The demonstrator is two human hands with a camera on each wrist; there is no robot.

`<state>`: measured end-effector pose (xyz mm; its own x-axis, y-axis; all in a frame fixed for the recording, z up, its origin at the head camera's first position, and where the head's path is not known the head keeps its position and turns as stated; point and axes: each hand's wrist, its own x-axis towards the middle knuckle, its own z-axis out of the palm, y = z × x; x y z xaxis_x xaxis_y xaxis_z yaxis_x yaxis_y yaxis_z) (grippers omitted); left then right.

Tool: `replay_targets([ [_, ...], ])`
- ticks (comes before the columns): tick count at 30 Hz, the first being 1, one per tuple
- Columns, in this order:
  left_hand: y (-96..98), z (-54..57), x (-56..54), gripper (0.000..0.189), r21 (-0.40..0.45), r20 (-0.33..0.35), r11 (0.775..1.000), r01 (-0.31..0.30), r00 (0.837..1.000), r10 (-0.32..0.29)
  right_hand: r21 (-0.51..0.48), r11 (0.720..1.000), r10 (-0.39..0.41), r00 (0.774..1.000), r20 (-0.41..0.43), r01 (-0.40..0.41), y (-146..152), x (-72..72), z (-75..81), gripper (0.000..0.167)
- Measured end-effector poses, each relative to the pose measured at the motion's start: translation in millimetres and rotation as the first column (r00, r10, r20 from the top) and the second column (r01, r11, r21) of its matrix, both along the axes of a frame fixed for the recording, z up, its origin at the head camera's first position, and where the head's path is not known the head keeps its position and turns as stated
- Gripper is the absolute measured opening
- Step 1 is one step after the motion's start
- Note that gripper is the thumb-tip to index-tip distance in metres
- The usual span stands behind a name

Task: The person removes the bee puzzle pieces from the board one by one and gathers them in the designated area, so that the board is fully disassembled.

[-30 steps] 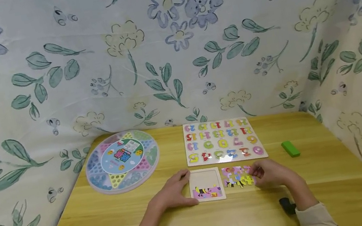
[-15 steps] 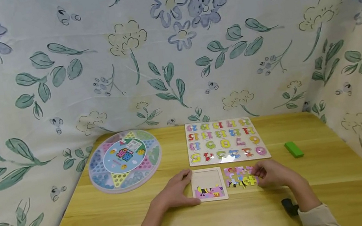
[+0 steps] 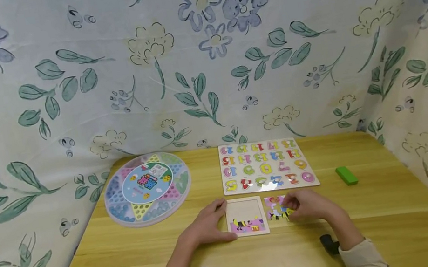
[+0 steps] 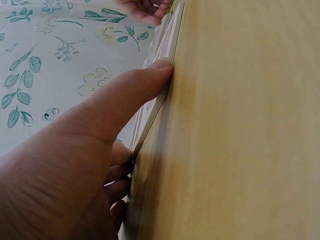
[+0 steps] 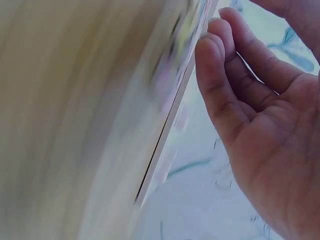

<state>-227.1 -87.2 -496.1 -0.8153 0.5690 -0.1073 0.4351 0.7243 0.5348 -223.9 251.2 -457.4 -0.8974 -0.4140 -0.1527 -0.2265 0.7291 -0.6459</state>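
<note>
A square wooden puzzle frame (image 3: 244, 200) lies on the table, a strip of bee picture fitted along its near side and bare wood above. My left hand (image 3: 209, 227) grips its left side, thumb at the near corner and fingers at the far corner; in the left wrist view the thumb (image 4: 145, 82) presses on the edge. Right of the frame lies a cluster of colourful jigsaw pieces (image 3: 274, 206). My right hand (image 3: 308, 205) is over their right part with bent fingers, hiding some. In the right wrist view its fingertips are close together; whether they pinch a piece I cannot tell.
Behind the frame lies a number puzzle board (image 3: 266, 165). A round board game (image 3: 147, 189) is at the back left, and a green block (image 3: 346, 175) at the right. Flowered cloth (image 3: 185, 62) hangs along the table's back edge.
My right hand has moved left over the jigsaw pieces, covering more of them. The left hand and the puzzle frame stay together in place.
</note>
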Motion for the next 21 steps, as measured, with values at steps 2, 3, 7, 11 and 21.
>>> replay_targets([
  [2,-0.6,-0.6,-0.5,0.104,-0.003,-0.007,1.000,0.004,1.000,-0.004,-0.003,0.999,0.032,0.999,-0.011,-0.032,-10.0,-2.2,-1.2,0.030],
  [3,-0.9,-1.1,-0.8,0.104,-0.002,-0.012,1.000,0.006,1.000,-0.006,-0.008,0.999,0.046,0.999,-0.013,-0.046,-15.1,-3.2,-1.7,0.029],
  [7,-1.2,-0.8,-1.0,0.104,0.006,-0.018,1.000,0.017,1.000,-0.017,-0.027,0.997,0.074,0.997,-0.009,-0.074,-33.7,-6.3,-2.8,0.026],
  [11,-0.6,0.6,-1.0,0.104,0.008,-0.025,1.000,0.018,1.000,-0.018,-0.029,0.994,0.103,0.994,-0.021,-0.104,-50.1,-7.6,-0.2,0.024],
  [21,-0.4,-2.4,-1.7,0.105,0.000,-0.036,1.000,0.008,0.999,-0.008,0.005,0.991,0.131,0.991,-0.008,-0.131,-85.0,-5.3,3.6,0.029],
])
